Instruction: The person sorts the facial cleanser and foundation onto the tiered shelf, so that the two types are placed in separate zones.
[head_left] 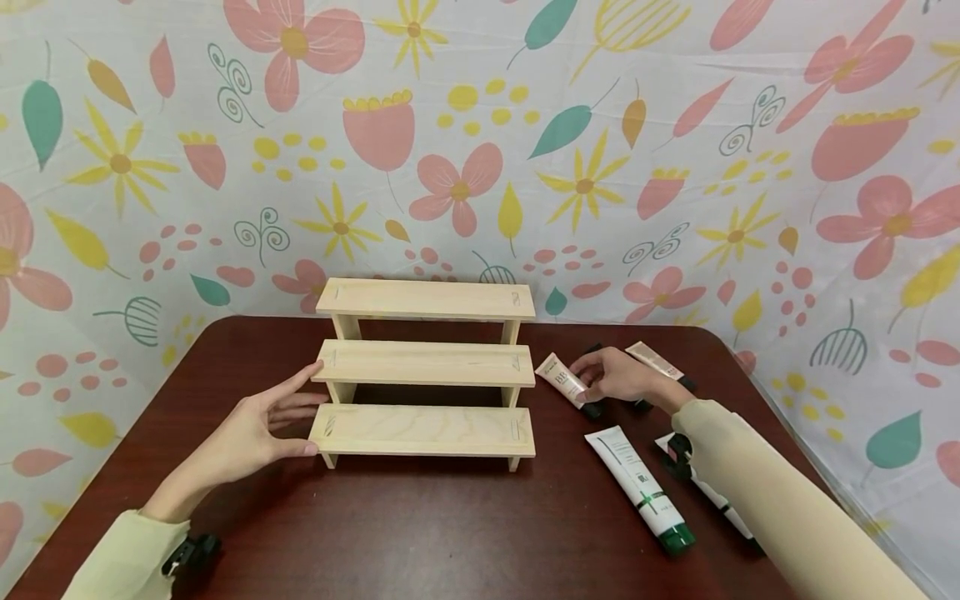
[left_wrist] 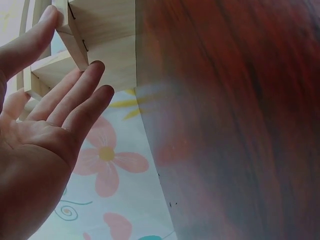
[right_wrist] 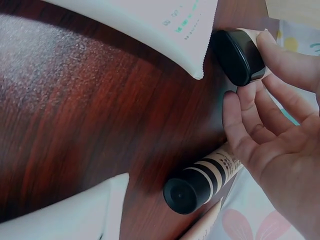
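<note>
A three-tier wooden display stand (head_left: 431,362) stands on the table. My left hand (head_left: 243,437) is at its left end, fingers extended, the index fingertip at the middle tier and the thumb at the lowest one. In the left wrist view the fingers (left_wrist: 80,100) lie against the wood's edge. To the right of the stand, my right hand (head_left: 618,375) pinches a beige BB cream tube (head_left: 558,377) with a black cap (right_wrist: 240,57), thumb on one side and fingers on the other.
A white tube with a green cap (head_left: 637,483) lies in front of my right hand. Another white tube (head_left: 723,504) is partly under the right sleeve. Behind the hand lie a beige tube (head_left: 656,360) and a black-capped striped tube (right_wrist: 207,175). A flowered cloth (head_left: 480,167) hangs behind the table.
</note>
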